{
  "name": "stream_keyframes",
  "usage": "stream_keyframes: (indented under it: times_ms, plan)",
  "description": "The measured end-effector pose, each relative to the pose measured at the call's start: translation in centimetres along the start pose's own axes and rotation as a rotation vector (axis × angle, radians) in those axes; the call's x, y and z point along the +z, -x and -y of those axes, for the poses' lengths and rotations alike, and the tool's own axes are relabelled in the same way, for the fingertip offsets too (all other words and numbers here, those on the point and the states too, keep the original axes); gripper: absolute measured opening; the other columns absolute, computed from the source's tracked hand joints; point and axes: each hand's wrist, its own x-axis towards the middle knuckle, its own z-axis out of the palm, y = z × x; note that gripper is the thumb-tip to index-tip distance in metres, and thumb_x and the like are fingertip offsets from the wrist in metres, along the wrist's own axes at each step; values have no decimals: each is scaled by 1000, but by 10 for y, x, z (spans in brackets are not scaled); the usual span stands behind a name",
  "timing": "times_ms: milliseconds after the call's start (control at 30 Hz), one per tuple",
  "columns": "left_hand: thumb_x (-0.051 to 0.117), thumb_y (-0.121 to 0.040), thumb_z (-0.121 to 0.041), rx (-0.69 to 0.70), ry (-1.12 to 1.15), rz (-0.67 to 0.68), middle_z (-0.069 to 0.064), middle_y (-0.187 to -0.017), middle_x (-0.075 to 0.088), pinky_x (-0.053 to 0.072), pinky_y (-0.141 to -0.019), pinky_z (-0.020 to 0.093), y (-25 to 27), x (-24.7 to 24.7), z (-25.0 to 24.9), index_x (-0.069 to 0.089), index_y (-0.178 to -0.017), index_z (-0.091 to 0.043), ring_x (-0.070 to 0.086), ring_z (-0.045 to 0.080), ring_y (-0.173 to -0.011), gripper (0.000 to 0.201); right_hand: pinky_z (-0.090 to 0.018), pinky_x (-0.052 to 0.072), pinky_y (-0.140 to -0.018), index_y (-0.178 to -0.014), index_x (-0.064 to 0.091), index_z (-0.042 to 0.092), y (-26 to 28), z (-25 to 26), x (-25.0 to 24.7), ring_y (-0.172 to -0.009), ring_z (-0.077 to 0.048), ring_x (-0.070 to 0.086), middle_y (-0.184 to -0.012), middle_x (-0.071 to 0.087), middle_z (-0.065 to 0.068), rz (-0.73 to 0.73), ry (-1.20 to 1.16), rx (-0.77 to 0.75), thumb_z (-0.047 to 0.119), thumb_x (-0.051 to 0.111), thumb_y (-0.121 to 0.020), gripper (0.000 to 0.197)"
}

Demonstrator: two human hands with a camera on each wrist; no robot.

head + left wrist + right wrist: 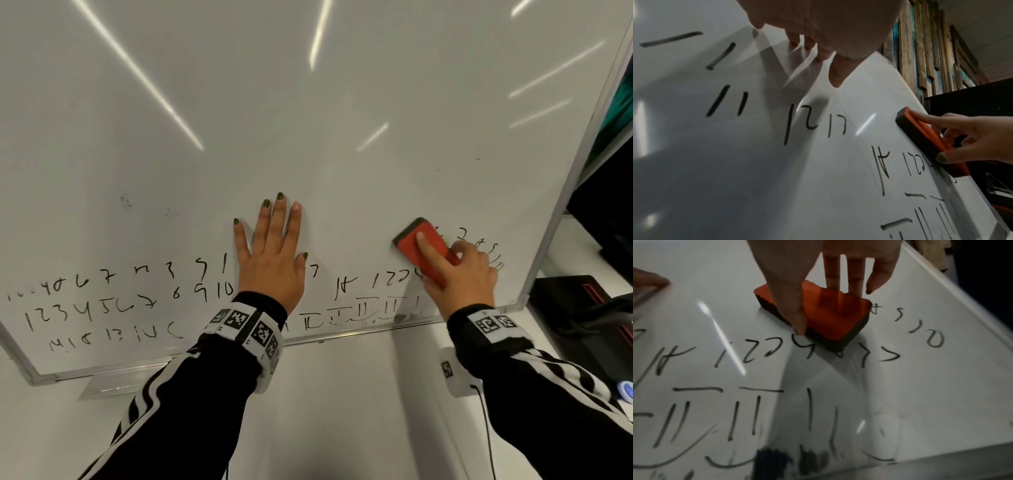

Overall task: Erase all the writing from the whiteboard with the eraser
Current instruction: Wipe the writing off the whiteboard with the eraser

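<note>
The whiteboard (pixel 342 120) fills the head view, its upper part bare white. Black handwritten numbers and marks (pixel 102 308) run in rows along its lower part. My right hand (pixel 459 270) grips a red eraser (pixel 424 246) with a dark felt pad and presses it flat on the board at the lower right, over the numbers. In the right wrist view the eraser (pixel 830 318) is held between thumb and fingers, with writing (pixel 748 353) below it. My left hand (pixel 270 246) lies flat on the board with straight fingers, left of the eraser (pixel 925 138).
The board's metal frame (pixel 565 192) runs down the right side and along the bottom edge (pixel 342 332). Dark equipment (pixel 582 301) stands to the right of the board. A white wall (pixel 342 411) lies below it. Wooden panelling (pixel 925 48) shows behind the board's edge.
</note>
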Motion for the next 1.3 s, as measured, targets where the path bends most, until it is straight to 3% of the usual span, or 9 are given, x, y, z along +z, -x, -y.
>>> stream_keyframes:
  times_ms: [133,333,400,600,733,867,1033,1133,1300]
  plan:
    - [30,-93,-37,-6,0,-2,1,-156,-11,-11,-112,51,0,1,-2,-8,-148,-21,-11,19,-143,69,-46,35,-80,-133,31,50,-1,6,3,-93,-33,44,-111,47,-14,-12,-23,7,18,76,-69,84]
    - [20,-90,-40,-26,16,1,-2,-155,-13,-9,-112,51,-2,4,-3,-7,-148,-21,-10,18,-143,67,-45,37,-76,-132,35,49,-10,45,10,-93,-33,47,-112,51,-14,-14,41,-200,12,73,-67,85]
    - [19,-90,-40,-28,16,0,-1,-155,-12,-10,-112,51,-2,5,-3,-7,-148,-22,-10,18,-143,67,-44,36,-76,-132,35,51,-9,28,6,-91,-32,46,-111,51,-14,-12,43,-157,12,73,-67,85]
    - [16,-89,-42,-38,34,7,-2,-153,-20,-11,-112,51,-4,8,-6,-13,-147,-22,-15,18,-142,68,-49,36,-83,-132,24,53,7,-37,-8,-95,-36,43,-114,46,-18,2,52,162,18,75,-71,87]
    - [23,-88,-42,-65,65,7,2,-154,-19,-8,-113,52,-3,10,-16,-12,-148,-17,-16,22,-142,73,-46,36,-78,-133,28,49,4,-17,2,-92,-34,44,-111,46,-17,14,-4,73,18,74,-70,84]
    - [28,-88,-41,70,28,44,7,-156,-9,0,-112,56,7,18,-40,-2,-149,-12,-8,27,-143,74,-44,38,-74,-133,33,48,2,-3,9,-87,-32,46,-107,49,-14,13,5,-45,16,76,-66,86]
    - [40,-90,-37,179,9,101,10,-156,-5,6,-113,57,15,27,-63,0,-149,-12,-5,28,-144,76,-48,35,-85,-132,22,55,8,-49,-3,-97,-33,42,-116,44,-15,16,5,176,21,73,-73,85]
    - [49,-88,-35,232,21,99,9,-156,-2,6,-113,55,13,27,-72,5,-149,-12,-2,29,-144,78,-48,35,-84,-135,25,53,11,-54,-3,-98,-34,42,-116,43,-16,27,-8,235,22,73,-73,84]
    - [49,-87,-32,256,35,104,8,-156,-2,5,-113,54,7,29,-89,6,-149,-14,-3,29,-144,78,-42,38,-74,-134,33,48,7,-14,12,-85,-31,46,-105,48,-14,1,-44,-3,16,76,-65,87]
